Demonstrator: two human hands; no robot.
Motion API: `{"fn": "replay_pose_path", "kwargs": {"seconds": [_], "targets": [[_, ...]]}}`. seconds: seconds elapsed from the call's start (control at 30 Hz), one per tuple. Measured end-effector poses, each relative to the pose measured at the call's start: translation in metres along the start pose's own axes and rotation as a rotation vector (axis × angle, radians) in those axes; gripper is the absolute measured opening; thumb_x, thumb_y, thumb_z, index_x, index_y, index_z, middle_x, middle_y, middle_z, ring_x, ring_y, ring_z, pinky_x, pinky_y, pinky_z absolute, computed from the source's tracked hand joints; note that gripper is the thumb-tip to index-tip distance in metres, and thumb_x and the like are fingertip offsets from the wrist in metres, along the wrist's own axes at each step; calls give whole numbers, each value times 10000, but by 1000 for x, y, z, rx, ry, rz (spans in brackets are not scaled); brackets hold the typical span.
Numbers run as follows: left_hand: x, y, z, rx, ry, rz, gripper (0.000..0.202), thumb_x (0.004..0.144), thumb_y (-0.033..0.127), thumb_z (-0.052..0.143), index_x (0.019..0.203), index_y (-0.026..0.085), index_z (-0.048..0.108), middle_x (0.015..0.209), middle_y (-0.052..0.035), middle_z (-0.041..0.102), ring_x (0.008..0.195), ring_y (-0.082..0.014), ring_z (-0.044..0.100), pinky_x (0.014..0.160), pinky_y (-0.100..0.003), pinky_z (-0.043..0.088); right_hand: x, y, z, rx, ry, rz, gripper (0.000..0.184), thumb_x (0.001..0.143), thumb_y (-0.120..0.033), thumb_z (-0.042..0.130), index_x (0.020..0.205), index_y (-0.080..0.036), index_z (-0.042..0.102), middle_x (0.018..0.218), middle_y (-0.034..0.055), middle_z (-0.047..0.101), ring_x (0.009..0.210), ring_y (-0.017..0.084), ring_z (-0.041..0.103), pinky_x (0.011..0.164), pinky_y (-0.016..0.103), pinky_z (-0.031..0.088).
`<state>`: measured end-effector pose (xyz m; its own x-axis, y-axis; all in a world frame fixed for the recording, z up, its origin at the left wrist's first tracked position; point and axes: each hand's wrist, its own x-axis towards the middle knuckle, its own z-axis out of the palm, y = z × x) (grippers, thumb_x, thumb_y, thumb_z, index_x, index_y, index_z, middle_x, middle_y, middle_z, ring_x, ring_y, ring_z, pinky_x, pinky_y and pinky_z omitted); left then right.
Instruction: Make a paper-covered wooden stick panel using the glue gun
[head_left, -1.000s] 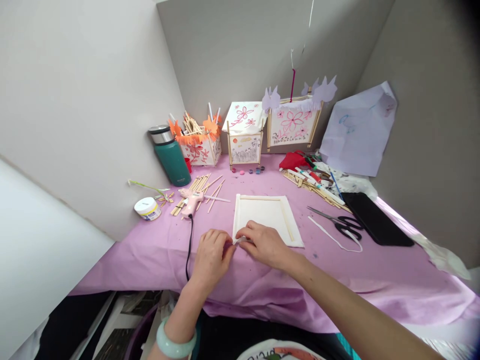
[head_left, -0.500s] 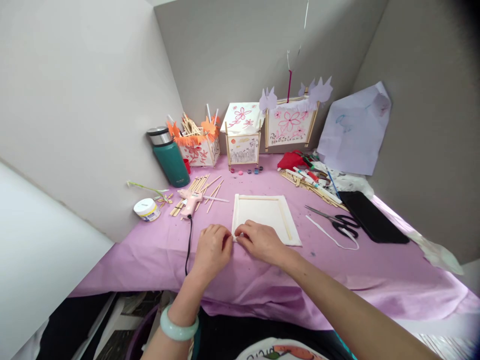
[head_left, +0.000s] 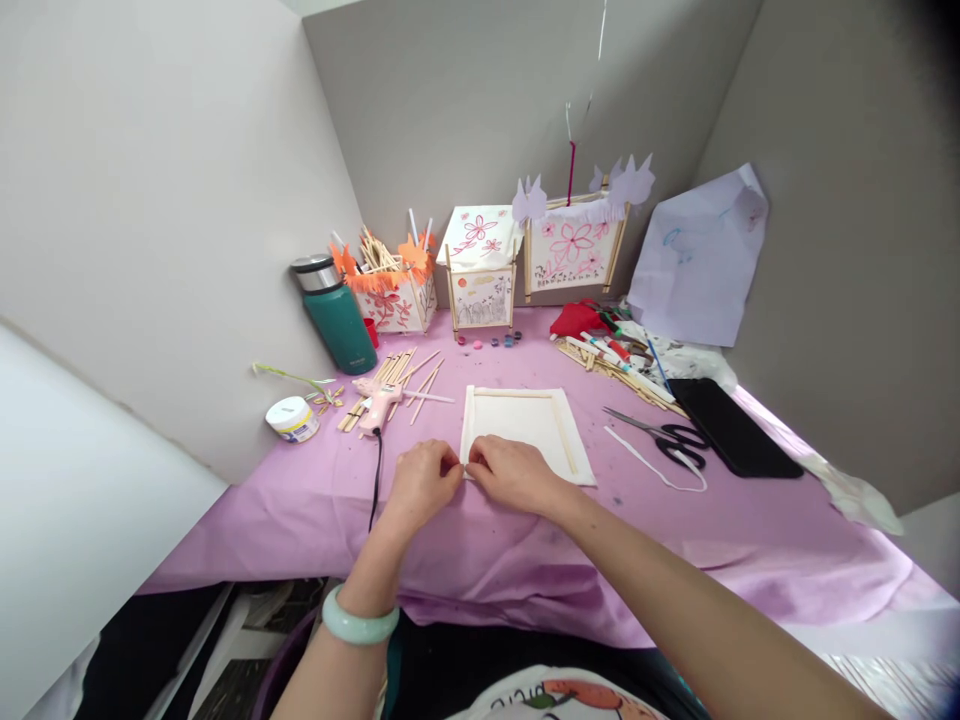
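Note:
A white sheet (head_left: 517, 420) lies flat on the purple cloth, with thin wooden sticks (head_left: 564, 435) along its edges as a frame. Its left edge is folded over the stick there. My left hand (head_left: 424, 480) is closed at the sheet's near left corner, thumb and fingers pinched on the edge. Right beside it, my right hand (head_left: 514, 472) pinches the same corner and covers much of the near edge. The fingertips of both hands almost meet, and what lies between them is mostly hidden.
Left are a pink glue gun (head_left: 382, 400), wooden sticks (head_left: 397, 370), a white jar (head_left: 292, 419) and a green bottle (head_left: 337, 320). Right are scissors (head_left: 667, 440), a white strip (head_left: 660, 478), a black phone-like slab (head_left: 735, 428) and markers (head_left: 615, 350). Decorated paper boxes (head_left: 484, 295) stand behind.
Both hands stay at the near left corner with only slight finger shifts. The whole view has moved a little, so things sit slightly further left.

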<state>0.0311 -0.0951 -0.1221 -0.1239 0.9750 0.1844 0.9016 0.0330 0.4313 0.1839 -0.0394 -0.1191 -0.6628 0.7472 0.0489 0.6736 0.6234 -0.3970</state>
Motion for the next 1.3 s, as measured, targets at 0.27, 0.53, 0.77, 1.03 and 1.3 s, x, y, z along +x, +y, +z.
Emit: {"fn": "replay_pose_path", "kwargs": {"seconds": [0.27, 0.53, 0.77, 1.03, 1.3], "targets": [[2, -2, 2, -5, -26, -8, 77, 758, 173, 574, 687, 181, 604, 714, -16, 645, 668, -152, 569, 614, -263, 383, 19, -7, -7, 0, -86, 47, 170, 790, -318, 568, 860, -192, 658, 842, 86, 688, 766, 222, 621, 604, 270, 369], [-6, -13, 1, -183, 126, -76, 125, 827, 252, 528, 772, 184, 617, 735, -8, 661, 685, -151, 601, 642, -261, 437, -10, 26, -27, 201, 16, -41, 231, 893, -203, 425, 969, -195, 643, 959, 21, 678, 853, 132, 603, 708, 224, 413], [-43, 8, 17, -196, 394, 311, 170, 900, 200, 476, 949, 196, 639, 966, -60, 663, 930, -181, 609, 848, -326, 497, -92, 50, -7, 92, 543, -83, 190, 932, -224, 442, 928, -175, 625, 905, 63, 637, 879, 181, 562, 789, 318, 438], [-40, 20, 44, 38, 286, 459, 259, 902, 168, 479, 1123, 171, 614, 1051, -92, 638, 989, -233, 559, 887, -416, 489, -93, 48, 24, -131, 539, -167, 256, 940, -203, 432, 1132, -138, 587, 1072, 113, 613, 993, 218, 520, 912, 381, 428], [-39, 30, 38, 196, 185, 401, 260, 921, 227, 460, 1106, 150, 626, 978, -100, 611, 920, -241, 532, 815, -418, 481, -94, 62, -5, 136, 390, -110, 259, 930, -243, 452, 1099, -176, 635, 1042, 88, 652, 965, 208, 571, 858, 356, 457]]}}
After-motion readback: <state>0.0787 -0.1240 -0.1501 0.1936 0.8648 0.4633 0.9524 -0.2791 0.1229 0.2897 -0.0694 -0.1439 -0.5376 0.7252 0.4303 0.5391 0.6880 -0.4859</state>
